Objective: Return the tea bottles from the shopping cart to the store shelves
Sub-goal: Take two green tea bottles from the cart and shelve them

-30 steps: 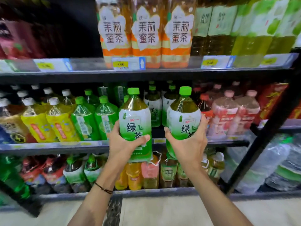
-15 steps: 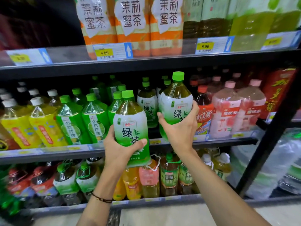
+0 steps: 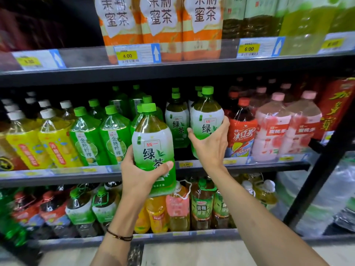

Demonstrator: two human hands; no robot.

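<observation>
We face dark store shelves [image 3: 172, 72] packed with drinks on three levels. At about 12 o'clock from centre, one green tea bottle [image 3: 206, 120] stands upright at the middle shelf's [image 3: 57, 175] front edge. A matching shelved bottle [image 3: 176, 121] is at its 9 o'clock and a red-labelled bottle [image 3: 242, 129] at its 3 o'clock. A second green tea bottle [image 3: 152, 143] hangs in front of the shelf at 7 o'clock from the first. The right hand [image 3: 211, 148] wraps the first bottle's lower body. The left hand [image 3: 138, 175] clasps the second, thumb across its label. A thin bracelet [image 3: 119, 236] circles the left wrist.
</observation>
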